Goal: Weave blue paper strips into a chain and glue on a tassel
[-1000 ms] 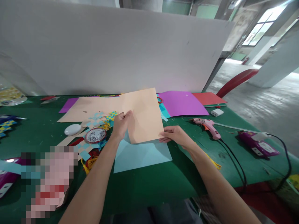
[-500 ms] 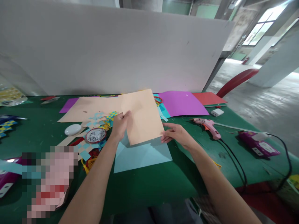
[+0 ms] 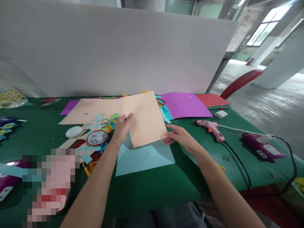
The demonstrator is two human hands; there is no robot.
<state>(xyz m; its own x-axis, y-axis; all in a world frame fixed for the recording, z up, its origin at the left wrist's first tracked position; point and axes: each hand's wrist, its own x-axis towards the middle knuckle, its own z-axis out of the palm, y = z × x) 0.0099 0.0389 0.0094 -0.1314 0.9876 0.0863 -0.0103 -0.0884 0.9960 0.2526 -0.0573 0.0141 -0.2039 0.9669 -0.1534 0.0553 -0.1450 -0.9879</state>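
Note:
A peach sheet of paper (image 3: 146, 120) is held up at a slant, its far edge raised near the white panel. My left hand (image 3: 123, 128) pinches its left edge, thumb on top. My right hand (image 3: 177, 136) is closed at its lower right corner, with the thumb over the paper and the other fingers partly beneath. Under it, a light blue sheet of paper (image 3: 144, 163) lies flat on the green table (image 3: 152, 190), partly covered by the peach one.
To the right lie a pink glue gun (image 3: 213, 128) with a cord, a purple power strip (image 3: 263, 147), a white plug adapter (image 3: 220, 114) and purple paper (image 3: 186, 106). Left are woven paper pieces (image 3: 85, 153), a round speckled dish (image 3: 97, 138) and a white oval piece (image 3: 73, 132).
The peach sheet has shifted slightly left and lower, showing more of the red-handled item behind it. My right hand's index finger has lifted along the paper's right edge.

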